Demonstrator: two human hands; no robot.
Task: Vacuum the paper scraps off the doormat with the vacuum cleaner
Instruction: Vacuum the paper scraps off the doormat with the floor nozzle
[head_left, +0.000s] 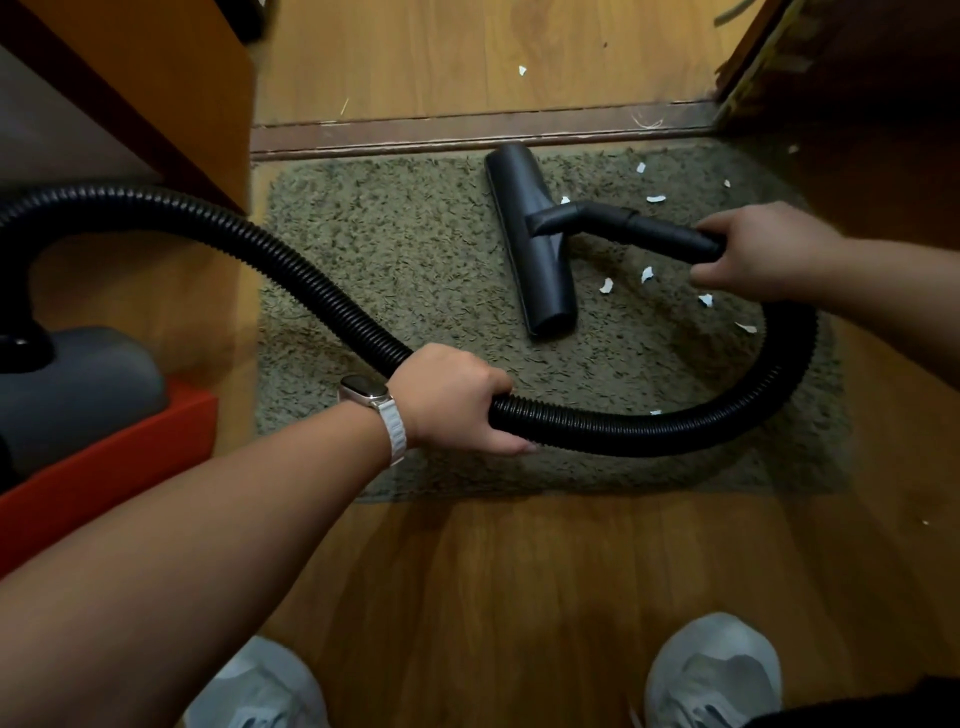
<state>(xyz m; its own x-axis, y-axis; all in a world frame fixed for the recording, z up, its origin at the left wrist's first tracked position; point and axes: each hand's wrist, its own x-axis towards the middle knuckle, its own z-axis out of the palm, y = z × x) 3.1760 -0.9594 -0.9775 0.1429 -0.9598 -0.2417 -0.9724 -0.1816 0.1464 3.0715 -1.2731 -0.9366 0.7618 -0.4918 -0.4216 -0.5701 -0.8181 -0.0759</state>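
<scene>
A shaggy green doormat (405, 249) lies on the wooden floor before a threshold. The black floor nozzle (535, 244) rests flat on the mat's middle, its long side running away from me. My right hand (763, 254) grips the rigid black wand (654, 231) just behind the nozzle. My left hand (457, 400) is closed around the ribbed black hose (311, 280), which loops from the vacuum body round to the wand. Several white paper scraps (606, 285) lie on the mat's right side, to the right of the nozzle.
The grey and red vacuum body (78, 400) sits on the floor at the left. A wooden cabinet (171, 78) stands at the far left, a door frame (753, 67) at the far right. One scrap (522, 70) lies beyond the threshold. My grey shoes (711, 670) are below.
</scene>
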